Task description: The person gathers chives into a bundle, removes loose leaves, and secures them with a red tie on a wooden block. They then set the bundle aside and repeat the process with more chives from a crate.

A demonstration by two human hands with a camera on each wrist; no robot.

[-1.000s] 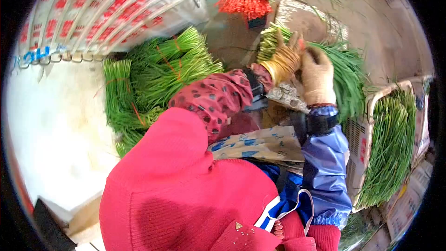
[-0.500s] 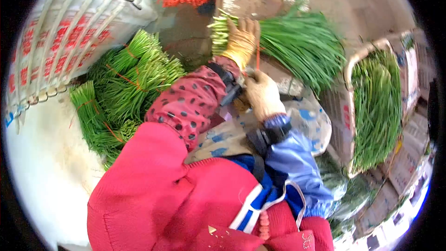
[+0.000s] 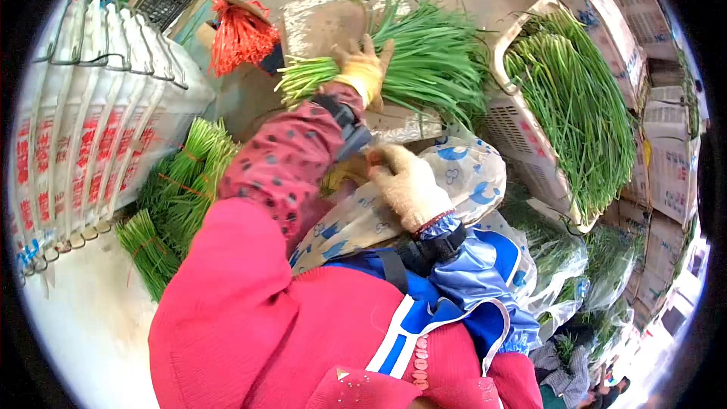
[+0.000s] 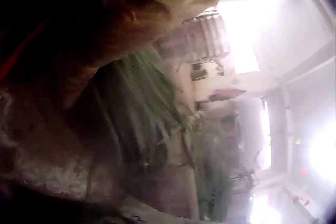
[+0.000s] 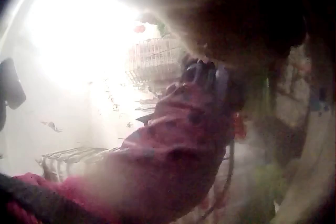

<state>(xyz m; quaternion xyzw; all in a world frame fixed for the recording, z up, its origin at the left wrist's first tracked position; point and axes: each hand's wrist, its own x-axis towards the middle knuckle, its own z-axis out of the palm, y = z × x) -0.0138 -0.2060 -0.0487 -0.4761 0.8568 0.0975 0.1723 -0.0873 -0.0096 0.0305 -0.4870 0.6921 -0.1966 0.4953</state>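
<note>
A bundle of long green chives (image 3: 432, 53) lies across a worn, pale-edged block (image 3: 318, 23) in the head view, pale stems to the left. My left hand (image 3: 363, 72), in a yellow glove, rests on it near the stems with fingers spread. Nearer my body is my right hand (image 3: 409, 188), in a cream glove, its fingers bent beside the left forearm. I cannot tell whether it holds a tie. In the dark left wrist view, the leaves (image 4: 147, 103) show blurred beyond the glove, with a thin red strip (image 4: 21, 50) at the left.
Red ties (image 3: 241, 38) hang in a bunch left of the block. Tied chive bundles (image 3: 185, 174) lie beside a white crate stack (image 3: 91, 129) at left. A white basket (image 3: 522, 136) of chives stands at right, with clear plastic bags (image 3: 560, 257) of greens below it.
The right hand has come away from the bundle toward my body; the red tie it was pulling no longer shows in the head view. The left hand stays on the chives while the view shifts right.
</note>
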